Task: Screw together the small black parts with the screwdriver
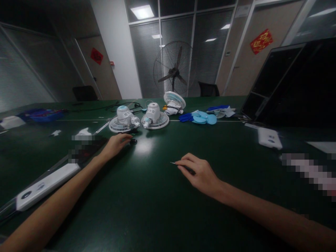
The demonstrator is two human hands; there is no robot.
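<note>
My right hand [202, 175] is closed on a screwdriver [172, 162], held above the green table. Its thin metal tip points left past my fingertips, and its dark handle is mostly hidden in the palm. My left hand [117, 145] reaches forward, thumb and fingers closed at a small black rounded piece [133, 141] on or just above the tabletop. Beyond that hand, two white fan heads [123, 114] [153, 112] rest with their round grilles down. Behind them a third small fan [174, 99] leans with its grille tilted up.
Light-blue fan blades [203, 118] lie beside blue gloves [185, 117] at the table's far side. A long white-ended fan stand part [47, 185] lies left, near a blue tray [44, 114]. To the right are a white base piece [270, 137] and a large black monitor [294, 84].
</note>
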